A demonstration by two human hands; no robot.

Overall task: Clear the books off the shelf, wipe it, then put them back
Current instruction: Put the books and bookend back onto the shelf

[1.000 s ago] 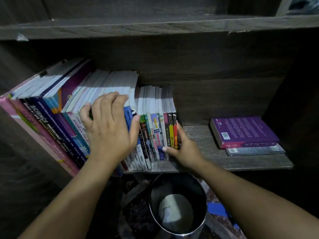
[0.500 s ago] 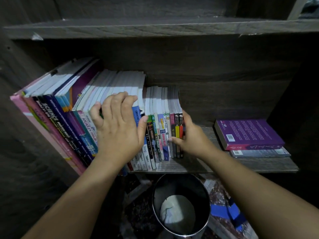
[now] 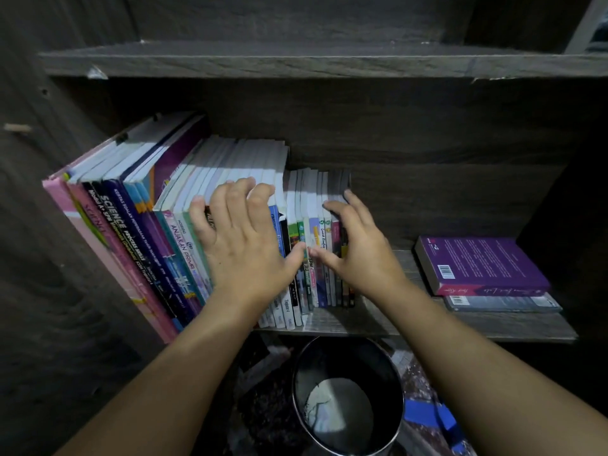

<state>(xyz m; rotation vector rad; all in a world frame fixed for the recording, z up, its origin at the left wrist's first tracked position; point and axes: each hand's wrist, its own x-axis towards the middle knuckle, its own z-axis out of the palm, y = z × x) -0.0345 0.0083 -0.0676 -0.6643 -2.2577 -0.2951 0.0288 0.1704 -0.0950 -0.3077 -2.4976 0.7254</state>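
**A:** Wooden shelf (image 3: 411,320) is still fully loaded, so I'd judge this is the very start, the clearing. Where are the grips?

**B:** The left grip (image 3: 243,245) has its fingers (image 3: 230,195) hooked over the top edges of the white-edged workbooks (image 3: 237,159) in the middle of the row. Its thumb is spread across their spines. The right grip (image 3: 355,255) grasps the slim paperbacks (image 3: 312,199) at the row's right end, with fingers over their tops and round the last cover and the thumb on the spines.

**A:** The thumbs nearly meet. One bundle, then?

**B:** Probably. I'd squeeze inward from both sides before pulling, or the middle books may slide out and drop.

**A:** And the tall textbooks (image 3: 108,225) on the left?

**B:** They stand pressed against the workbooks. Once that support goes they could topple, so draw the bundle out slowly and be ready to steady them.

**A:** The purple book (image 3: 477,261)?

**B:** It lies flat on a grey book (image 3: 500,304), well apart at the shelf's right end, so it can wait. Mind the metal bin (image 3: 345,360) just below the shelf's front edge, because a dropped paperback would likely land in it.
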